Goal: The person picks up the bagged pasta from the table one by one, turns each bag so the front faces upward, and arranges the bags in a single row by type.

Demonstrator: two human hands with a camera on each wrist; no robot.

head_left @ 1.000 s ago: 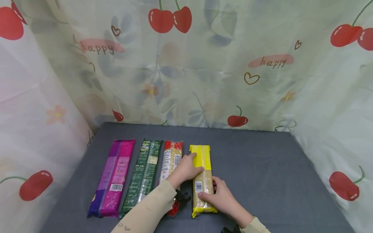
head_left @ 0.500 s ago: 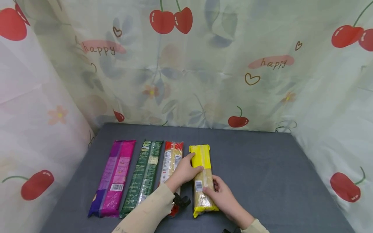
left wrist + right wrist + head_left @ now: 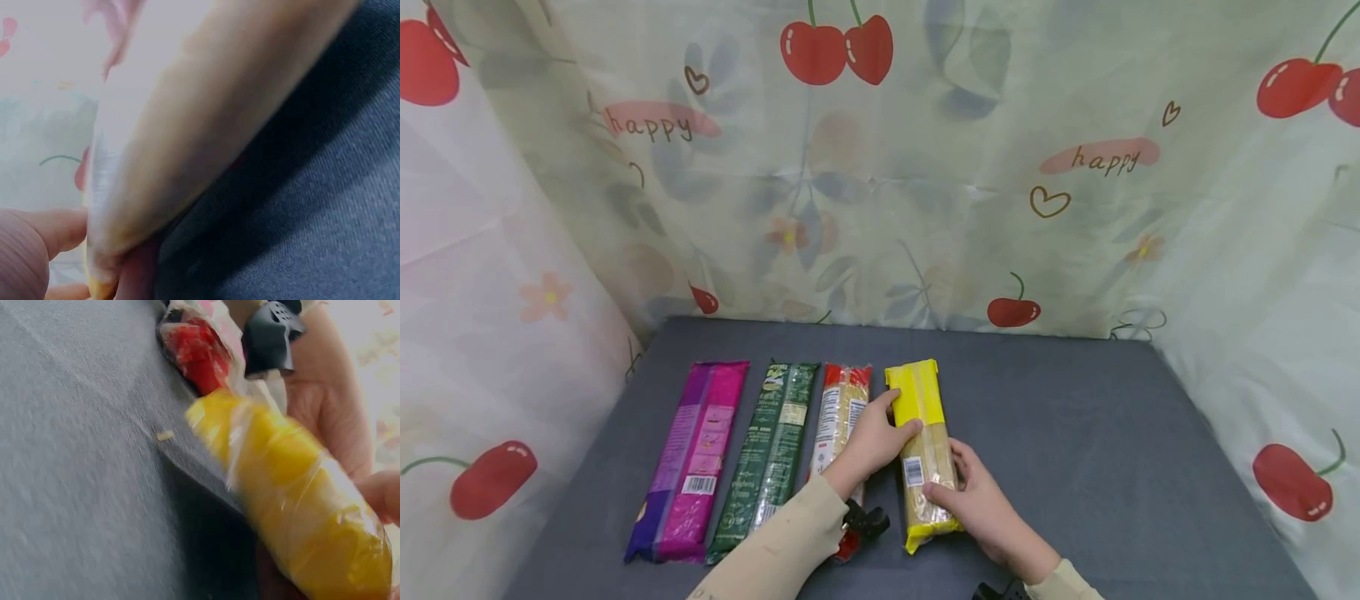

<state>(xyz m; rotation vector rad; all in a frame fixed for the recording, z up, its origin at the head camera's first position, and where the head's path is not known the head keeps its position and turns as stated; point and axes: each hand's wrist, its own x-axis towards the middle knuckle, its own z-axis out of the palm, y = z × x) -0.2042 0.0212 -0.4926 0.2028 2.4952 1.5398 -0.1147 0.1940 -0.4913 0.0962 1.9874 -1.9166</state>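
Head view: left hand (image 3: 872, 439) and right hand (image 3: 988, 510) pinch opposite sides of the yellow pack (image 3: 928, 446), between far and near edges of the table (image 3: 1090, 450), right of the red pack (image 3: 845, 404). It has just lifted clear, so the hands now bear it.

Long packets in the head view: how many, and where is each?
4: purple-pink packet at far left, green packet beside it, red-ended packet third, partly hidden by the left arm, and yellow packet held by left hand and right hand.
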